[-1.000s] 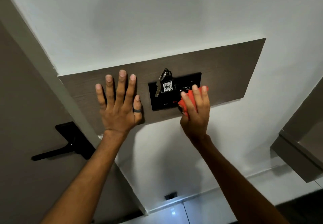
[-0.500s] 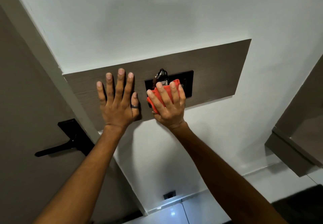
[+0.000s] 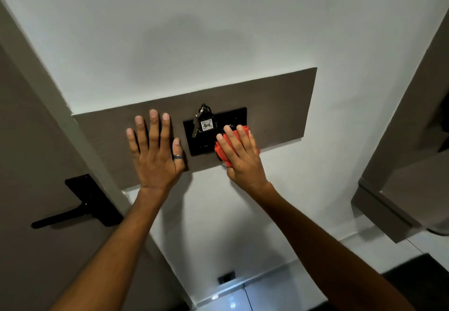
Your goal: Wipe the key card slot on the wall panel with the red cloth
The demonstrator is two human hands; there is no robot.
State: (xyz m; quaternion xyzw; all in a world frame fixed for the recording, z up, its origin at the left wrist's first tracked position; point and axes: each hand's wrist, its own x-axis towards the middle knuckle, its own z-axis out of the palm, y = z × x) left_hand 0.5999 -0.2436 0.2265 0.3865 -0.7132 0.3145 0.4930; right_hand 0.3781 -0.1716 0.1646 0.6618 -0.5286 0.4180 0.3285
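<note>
Pressing cloth (image 3: 219, 151) under flat right hand (image 3: 243, 159) just right of slot (image 3: 204, 138), bracing open left hand (image 3: 155, 156) on panel (image 3: 279, 106).

Both bare arms are raised and stretched forward and upward, side by side. The left hand (image 3: 155, 157) is laid flat, palm forward, with its fingers straight and spread and the thumb set out to the side. The right hand (image 3: 243, 157) is pressed over the red cloth (image 3: 218, 150), its fingers straight and close together, the thumb hidden
</note>
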